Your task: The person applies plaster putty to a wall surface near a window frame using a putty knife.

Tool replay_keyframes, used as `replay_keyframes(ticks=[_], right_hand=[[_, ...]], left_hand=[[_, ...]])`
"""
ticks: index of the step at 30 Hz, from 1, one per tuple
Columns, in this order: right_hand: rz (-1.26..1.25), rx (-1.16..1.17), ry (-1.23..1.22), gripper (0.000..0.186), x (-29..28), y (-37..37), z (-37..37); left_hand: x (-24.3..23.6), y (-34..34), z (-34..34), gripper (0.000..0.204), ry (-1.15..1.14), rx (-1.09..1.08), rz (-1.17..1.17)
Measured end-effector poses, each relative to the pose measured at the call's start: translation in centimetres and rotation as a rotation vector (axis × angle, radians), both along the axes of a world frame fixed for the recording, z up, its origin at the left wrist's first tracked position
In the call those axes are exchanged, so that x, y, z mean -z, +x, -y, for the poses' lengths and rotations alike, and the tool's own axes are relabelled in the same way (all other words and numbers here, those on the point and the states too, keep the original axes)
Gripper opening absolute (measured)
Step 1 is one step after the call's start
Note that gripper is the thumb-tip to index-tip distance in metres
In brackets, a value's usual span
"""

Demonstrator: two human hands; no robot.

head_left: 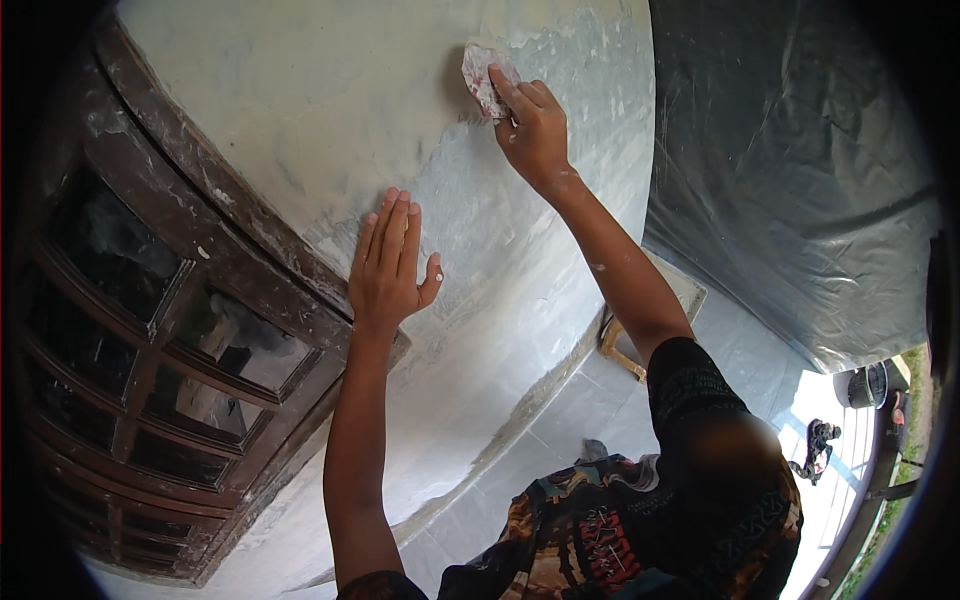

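Note:
My right hand [532,125] is closed on a ragged, flat whitish piece with reddish patches [482,84], which looks like worn sandpaper. It is held against the upper part of the wall [330,90], with my index finger stretched along it. Lower and to the left, my left hand [385,262] lies flat on the same wall, fingers extended and thumb out, holding nothing. The wall is cream above and to the left, and patchy grey-white under and right of my hands. White specks of dust or plaster dot my hands and right forearm.
A dark brown wooden frame with glass panes [160,350] borders the wall at left. Black plastic sheeting [790,190] hangs at right. A small wooden stool-like object [625,350] stands on the grey tiled floor [560,425]. A dark bucket [863,386] is at far right.

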State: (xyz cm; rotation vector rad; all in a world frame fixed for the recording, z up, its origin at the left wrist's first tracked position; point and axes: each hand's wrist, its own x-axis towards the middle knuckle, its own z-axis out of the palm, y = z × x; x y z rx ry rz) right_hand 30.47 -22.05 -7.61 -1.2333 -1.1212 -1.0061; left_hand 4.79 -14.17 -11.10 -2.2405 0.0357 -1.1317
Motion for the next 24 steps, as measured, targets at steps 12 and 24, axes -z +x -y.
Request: replay_keyframes(ticks=[12,24], right_hand=[[-0.081,-0.167,0.043,0.072,1.8,-4.6,0.5],[-0.035,-0.23,-0.139,0.074,5.8,-6.6,0.8]], left_hand=[[-0.1,-0.4,0.1,0.06,-0.009,0.01,-0.007],[-0.1,-0.6,0.0,0.06,-0.017,0.025,0.018]])
